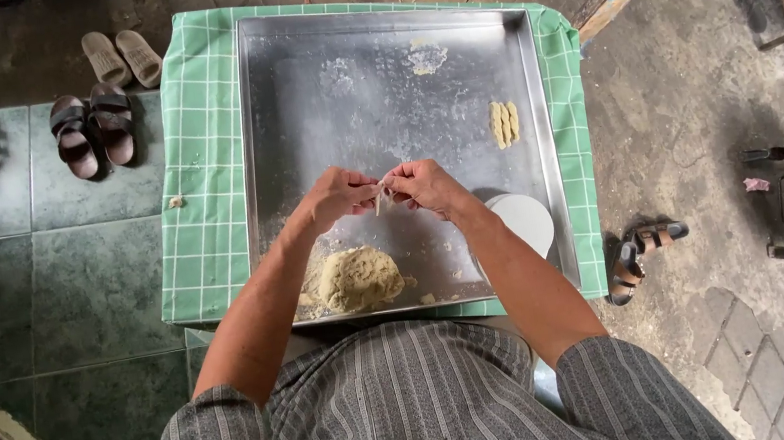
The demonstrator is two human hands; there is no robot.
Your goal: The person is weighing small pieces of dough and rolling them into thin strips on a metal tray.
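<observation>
Both hands meet over the metal tray [293, 82] — left hand [334, 200] & right hand [423, 189] pinched together on a thin pale dough strip [379, 197]. Dough lump [356, 278] sits near the tray's front edge; shaped pieces [503, 123] on the right w/ a white round dish [523, 221] nearby.

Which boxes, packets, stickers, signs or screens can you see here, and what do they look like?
None show: no packet, label, sign or screen.
Only unmarked things: a bare metal tray on a green checked cloth, a lump of dough, three shaped dough pieces, a white round dish, and sandals on the floor.
</observation>
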